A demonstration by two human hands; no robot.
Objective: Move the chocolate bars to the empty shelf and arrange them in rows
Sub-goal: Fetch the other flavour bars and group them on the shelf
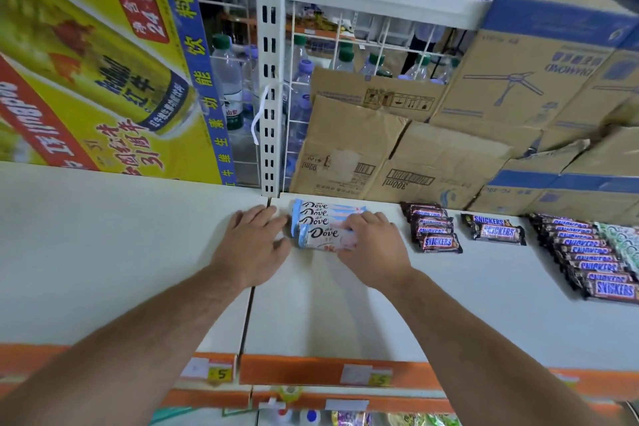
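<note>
- Head view, hands: the left hand (257, 242) lies flat on the shelf (138, 252) with straight, spread fingers. It holds nothing, and its fingertips sit at the left ends of the Dove bars (323, 213).
- The right hand (373, 249) has its fingers curled over the right end of the front bar (323, 238). The thumb is hidden, so how firm the grip is cannot be told.
- Head view, task's things: the Dove bars sit in a short overlapping row at the back of the shelf, just right of the post (271, 79) and touching the boxes (397, 156). The front bar lies a little askew against them.
- The Snickers (434, 230) stand in rows further right, apart from the Dove.
- Risk: the bars overlap like tiles. A push from the right hand that the left does not match would likely fan the row sideways.
- Risk: the wrappers look slick. Pressing down on one end may tip the front bar up and slide it over its neighbour.
- Risk: the seam (247, 315) between the shelf panels runs under the left hand. A bar shoved left could catch on it.
- Risk: as the right hand pulls back, a wide sweep could knock the nearest Snickers out of line.
</note>
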